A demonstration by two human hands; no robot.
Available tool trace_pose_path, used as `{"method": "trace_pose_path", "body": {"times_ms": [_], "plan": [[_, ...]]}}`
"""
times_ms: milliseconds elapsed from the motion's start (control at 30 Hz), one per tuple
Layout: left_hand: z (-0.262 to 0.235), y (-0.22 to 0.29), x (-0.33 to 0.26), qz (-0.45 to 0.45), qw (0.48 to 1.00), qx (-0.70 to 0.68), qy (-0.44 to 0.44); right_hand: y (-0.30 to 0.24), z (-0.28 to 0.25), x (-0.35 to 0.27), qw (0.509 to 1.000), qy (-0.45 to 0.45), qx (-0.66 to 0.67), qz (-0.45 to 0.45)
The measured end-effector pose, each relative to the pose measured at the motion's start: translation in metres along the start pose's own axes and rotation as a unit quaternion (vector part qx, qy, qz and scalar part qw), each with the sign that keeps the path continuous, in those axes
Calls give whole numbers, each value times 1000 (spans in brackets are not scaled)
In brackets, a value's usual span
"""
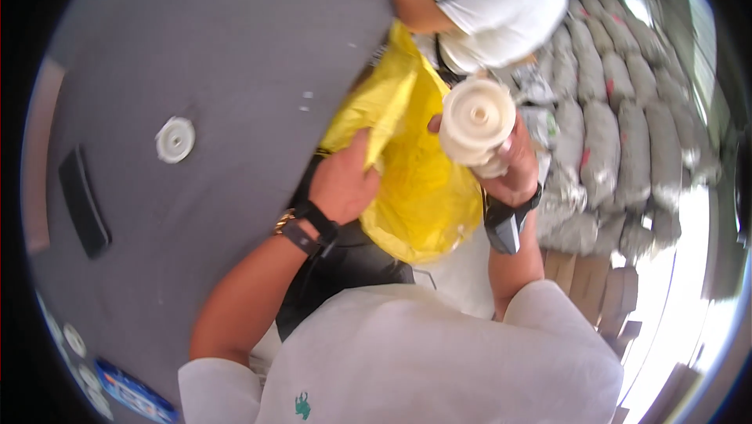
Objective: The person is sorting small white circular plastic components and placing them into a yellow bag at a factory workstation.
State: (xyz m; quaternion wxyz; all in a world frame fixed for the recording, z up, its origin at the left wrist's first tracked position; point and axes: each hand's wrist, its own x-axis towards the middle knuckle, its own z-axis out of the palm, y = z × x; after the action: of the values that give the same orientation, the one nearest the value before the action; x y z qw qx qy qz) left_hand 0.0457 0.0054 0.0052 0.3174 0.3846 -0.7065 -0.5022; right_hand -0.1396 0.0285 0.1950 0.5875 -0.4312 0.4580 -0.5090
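Note:
A yellow plastic bag (pixel 419 181) hangs with its mouth spread at the table's edge. My left hand (pixel 345 177) is closed on the bag's left rim, its fingers partly behind the folded film. Over the bag's right side, my right hand (pixel 513 162) grips a white round plastic part (pixel 479 120). The part has a stepped rim and a small ring at its centre, and its disc face is turned up. More white plastic shows just beneath it; whether that is a separate piece I cannot tell. A similar white disc (pixel 175 140) lies on the grey table (pixel 235 56) to the left.
A dark phone-like slab (pixel 84 202) rests on the table's left side. Several white discs (pixel 74 339) and a blue packet (pixel 135 391) sit at lower left. Another person (pixel 501 9) is close ahead. Stacked grey sacks (pixel 599 134) and cardboard boxes (pixel 587 283) stand at right.

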Motion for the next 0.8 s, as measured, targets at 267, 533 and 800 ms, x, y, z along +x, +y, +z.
{"method": "trace_pose_path", "body": {"times_ms": [267, 533, 800], "plan": [[1, 9, 8, 30, 999, -15, -8, 5, -132, -144, 940, 321, 59, -103], [4, 16, 3, 24, 998, -60, -25, 188, -150, -260, 836, 469, 271, 90], [0, 23, 2, 9, 997, -65, -41, 167, -296, -290, 820, 505, 264, -46]]}}
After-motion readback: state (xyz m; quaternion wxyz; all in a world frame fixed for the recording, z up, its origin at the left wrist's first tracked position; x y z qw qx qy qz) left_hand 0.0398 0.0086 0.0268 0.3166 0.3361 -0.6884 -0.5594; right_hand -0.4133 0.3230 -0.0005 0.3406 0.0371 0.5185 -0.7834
